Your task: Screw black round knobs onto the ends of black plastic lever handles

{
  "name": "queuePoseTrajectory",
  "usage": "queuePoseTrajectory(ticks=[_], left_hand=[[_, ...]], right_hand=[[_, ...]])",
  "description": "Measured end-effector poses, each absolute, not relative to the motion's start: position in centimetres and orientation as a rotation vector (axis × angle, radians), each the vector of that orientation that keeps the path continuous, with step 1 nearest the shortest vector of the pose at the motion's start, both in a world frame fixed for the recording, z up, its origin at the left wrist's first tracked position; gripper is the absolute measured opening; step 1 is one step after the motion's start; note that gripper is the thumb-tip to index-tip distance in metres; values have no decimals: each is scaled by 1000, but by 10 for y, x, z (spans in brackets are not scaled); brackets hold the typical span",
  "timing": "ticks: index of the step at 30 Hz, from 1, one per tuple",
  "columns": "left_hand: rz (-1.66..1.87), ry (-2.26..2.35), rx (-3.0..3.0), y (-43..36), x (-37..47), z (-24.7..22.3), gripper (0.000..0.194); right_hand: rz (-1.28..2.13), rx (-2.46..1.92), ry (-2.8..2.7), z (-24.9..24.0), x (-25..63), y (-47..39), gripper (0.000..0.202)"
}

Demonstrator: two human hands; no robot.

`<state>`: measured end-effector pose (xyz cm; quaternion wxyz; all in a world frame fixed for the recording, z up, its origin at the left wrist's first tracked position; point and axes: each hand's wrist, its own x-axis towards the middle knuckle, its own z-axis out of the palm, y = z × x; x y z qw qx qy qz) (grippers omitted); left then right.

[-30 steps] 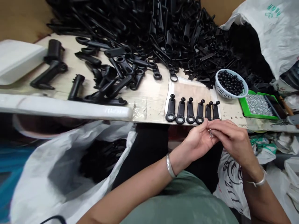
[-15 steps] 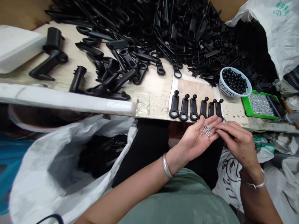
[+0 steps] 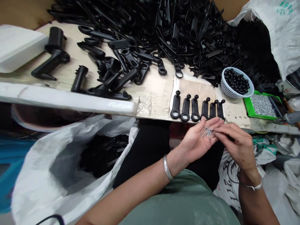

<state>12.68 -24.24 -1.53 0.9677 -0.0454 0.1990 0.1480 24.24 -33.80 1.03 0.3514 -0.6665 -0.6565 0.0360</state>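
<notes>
My left hand (image 3: 195, 140) is palm up with its fingers stretched out, and several small silver screws (image 3: 207, 132) lie loose on it. Over the fingers of that palm, my right hand (image 3: 236, 140) is closed in a pinch; whatever is between its thumb and fingertips is too small to make out. Just beyond the hands, several black arm parts (image 3: 195, 107) stand in a row at the table's front edge, each with a ball end pointing away from me and a ring end toward me. My left fingertips overlap the nearer ends on the right.
A big heap of black plastic parts (image 3: 187, 28) covers the back. At right are a basket of black balls (image 3: 236, 82) and a green tray (image 3: 248, 107) of silver screws. A white foam bar (image 3: 70, 100) edges the left; a white sack (image 3: 42, 162) hangs below.
My right fingertips have shifted slightly left, further over my left palm. The small screws on the palm lie a little differently. The whole view has moved slightly.
</notes>
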Motion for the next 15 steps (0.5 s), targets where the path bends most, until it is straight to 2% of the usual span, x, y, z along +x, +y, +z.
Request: queuePoseTrajectory(ticks=[6,10,15], left_hand=[[250,383,-57,-244,126,-21,48],[232,361,-30,-245,125,-24,50],[239,350,-21,-243,126,-25,53]], right_hand=[[-34,-1837,-1207,11,283,-323,4],[36,-1851,-993,6,313,-295,12],[77,-1888,-1041,-1,323,-270,17]])
